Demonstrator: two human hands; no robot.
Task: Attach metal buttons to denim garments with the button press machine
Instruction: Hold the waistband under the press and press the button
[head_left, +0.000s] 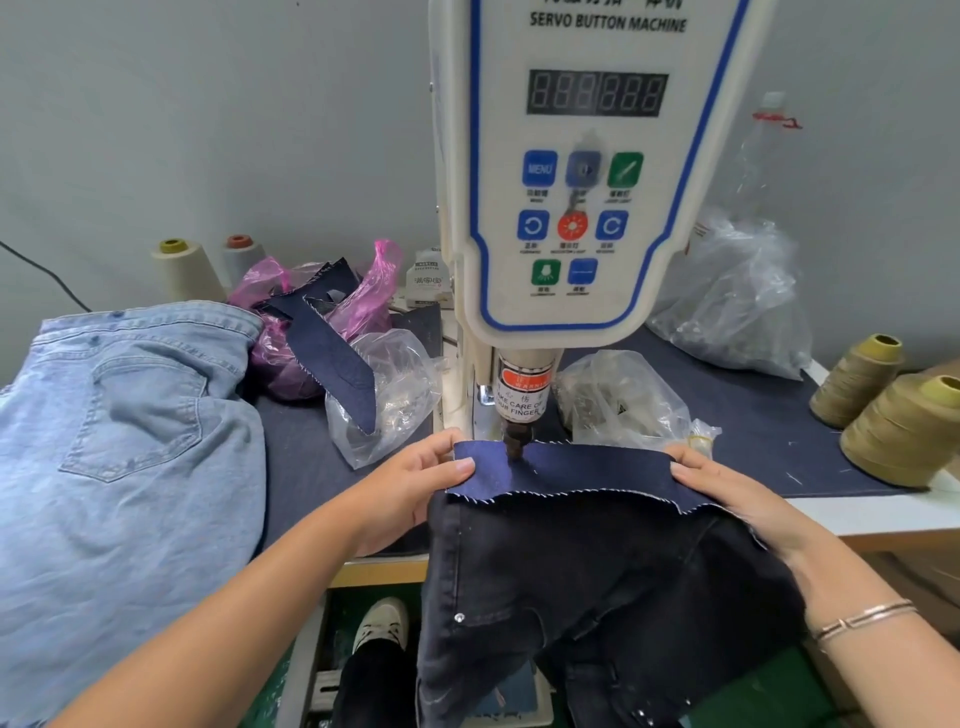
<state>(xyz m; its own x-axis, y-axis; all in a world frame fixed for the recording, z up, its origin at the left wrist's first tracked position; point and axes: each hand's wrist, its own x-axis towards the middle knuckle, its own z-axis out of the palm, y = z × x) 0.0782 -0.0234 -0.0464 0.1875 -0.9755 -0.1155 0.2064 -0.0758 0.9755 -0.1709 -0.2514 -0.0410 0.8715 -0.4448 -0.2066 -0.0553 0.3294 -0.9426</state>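
A dark blue denim swatch (582, 470) with a pinked edge lies under the press head (516, 441) of the servo button machine (582, 182). The head's tip touches the swatch. My left hand (415, 483) pinches the swatch's left end, thumb on top. My right hand (727, 486) pinches its right end. A black denim garment (597, 587) with a metal rivet hangs below the swatch, off the table's front edge.
Light blue jeans (130, 441) cover the table's left. Clear bags (387, 389) of metal parts flank the machine, a pink bag (306, 312) with denim scraps behind. Thread cones (904, 431) stand at right and back left. A shoe (382, 621) shows below the table.
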